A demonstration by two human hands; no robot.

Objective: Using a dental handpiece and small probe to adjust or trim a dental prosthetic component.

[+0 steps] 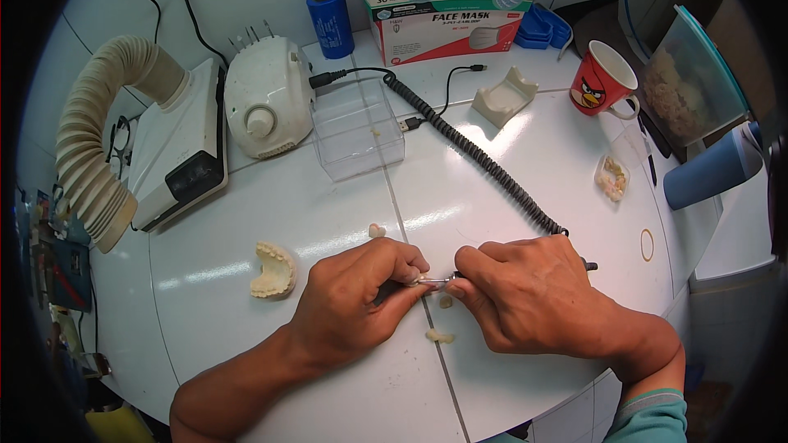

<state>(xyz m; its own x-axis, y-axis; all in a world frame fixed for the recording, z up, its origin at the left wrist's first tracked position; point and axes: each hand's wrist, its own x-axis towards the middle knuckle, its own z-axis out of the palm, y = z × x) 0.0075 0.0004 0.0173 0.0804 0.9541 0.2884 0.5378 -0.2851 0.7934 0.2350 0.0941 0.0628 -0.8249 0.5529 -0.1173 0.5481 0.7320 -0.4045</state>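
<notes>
In the middle of the white table, my left hand (349, 291) pinches a small tooth-coloured dental piece (419, 276), mostly hidden by the fingertips. My right hand (529, 295) is closed around a rotary handpiece (591, 266), most of which the hand covers. The handpiece's thin metal bur (437, 280) points left and meets the dental piece, or nearly so. Close to the hands lie a small tooth-like piece (377, 230), another bit (446, 301) and a short curved strip of teeth (440, 335). A cream dental arch model (273, 271) rests left of my left hand.
A coiled black cord (484, 160) runs from the white control unit (267, 98) to the handpiece. Beside that unit stand a dust extractor with a ribbed hose (82, 127) and a clear plastic box (357, 131). A red mug (603, 82) and mask boxes (447, 33) are farther back.
</notes>
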